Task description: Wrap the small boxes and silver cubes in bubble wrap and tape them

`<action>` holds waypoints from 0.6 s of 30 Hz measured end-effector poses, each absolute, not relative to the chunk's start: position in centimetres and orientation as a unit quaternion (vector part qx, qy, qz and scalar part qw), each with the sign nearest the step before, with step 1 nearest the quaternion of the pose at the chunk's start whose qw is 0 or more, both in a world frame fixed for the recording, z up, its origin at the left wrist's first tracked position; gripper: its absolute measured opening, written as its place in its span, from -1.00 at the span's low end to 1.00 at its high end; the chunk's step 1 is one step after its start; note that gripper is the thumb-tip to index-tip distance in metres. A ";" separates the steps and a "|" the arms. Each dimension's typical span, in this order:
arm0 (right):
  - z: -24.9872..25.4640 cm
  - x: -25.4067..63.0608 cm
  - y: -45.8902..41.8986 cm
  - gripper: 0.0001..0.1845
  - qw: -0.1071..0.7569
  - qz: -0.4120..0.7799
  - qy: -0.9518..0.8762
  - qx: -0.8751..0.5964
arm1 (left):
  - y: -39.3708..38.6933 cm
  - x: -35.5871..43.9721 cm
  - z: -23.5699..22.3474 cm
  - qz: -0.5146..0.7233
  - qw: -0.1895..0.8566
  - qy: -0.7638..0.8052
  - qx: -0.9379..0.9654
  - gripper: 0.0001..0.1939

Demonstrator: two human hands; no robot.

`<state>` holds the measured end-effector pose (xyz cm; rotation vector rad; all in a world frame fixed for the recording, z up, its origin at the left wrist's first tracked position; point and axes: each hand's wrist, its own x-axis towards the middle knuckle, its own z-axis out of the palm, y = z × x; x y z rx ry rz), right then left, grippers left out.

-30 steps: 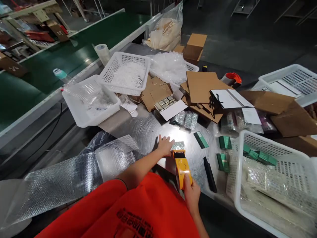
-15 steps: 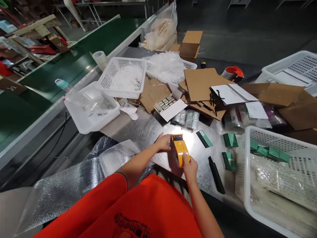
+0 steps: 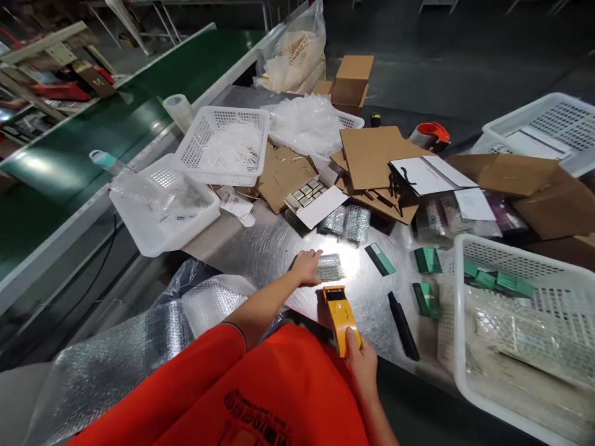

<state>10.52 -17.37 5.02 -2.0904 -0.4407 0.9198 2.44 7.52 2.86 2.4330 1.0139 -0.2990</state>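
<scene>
My left hand (image 3: 305, 267) lies flat on the metal table (image 3: 264, 244), fingers stretched out and pressing the left end of a small bubble-wrapped packet (image 3: 330, 267). My right hand (image 3: 360, 363) grips the handle of an orange tape dispenser (image 3: 341, 314). The dispenser's head sits just below the packet, near the table's front edge. Two more bubble-wrapped packets (image 3: 348, 222) lie further back. A loose green box (image 3: 380, 259) rests to the right of the packet.
A black bar (image 3: 403, 325) and green boxes (image 3: 425, 280) lie right of the dispenser, beside a white basket (image 3: 520, 334) holding wrapped items. White baskets (image 3: 162, 201), cardboard sheets (image 3: 372, 158) and a plastic bag fill the back. A bubble-wrap roll (image 3: 139, 347) is at left, by a green conveyor (image 3: 93, 142).
The tape dispenser has pulled back toward me, off the packet. The packet now shows fully, and my left hand has flattened onto its left end.
</scene>
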 end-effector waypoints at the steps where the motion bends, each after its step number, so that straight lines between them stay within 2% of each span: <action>1: 4.9 10.5 -17.3 -0.29 0.396 0.372 -0.166 -0.823 | 7.9 2.5 3.0 -0.123 0.256 0.366 0.886 0.03; 4: 5.0 10.6 -15.4 -0.26 0.402 0.391 -0.142 -0.816 | 9.9 3.0 3.4 -0.162 0.303 0.360 0.867 0.00; 8: 6.1 10.7 -11.7 -0.27 0.414 0.359 -0.155 -0.822 | 13.5 3.4 4.2 -0.147 0.362 0.376 0.840 -0.12; 13: 9.2 12.6 -9.1 -0.29 0.430 0.336 -0.182 -0.818 | 13.6 2.0 4.1 -0.102 0.482 0.429 0.757 -0.57; 16: 10.8 14.2 -9.0 -0.31 0.405 0.383 -0.175 -0.812 | 10.6 0.8 3.7 -0.119 0.498 0.441 0.737 -0.65; 18: 11.1 14.7 -9.0 -0.32 0.389 0.397 -0.175 -0.813 | 8.6 0.0 3.7 -0.125 0.455 0.460 0.752 -0.66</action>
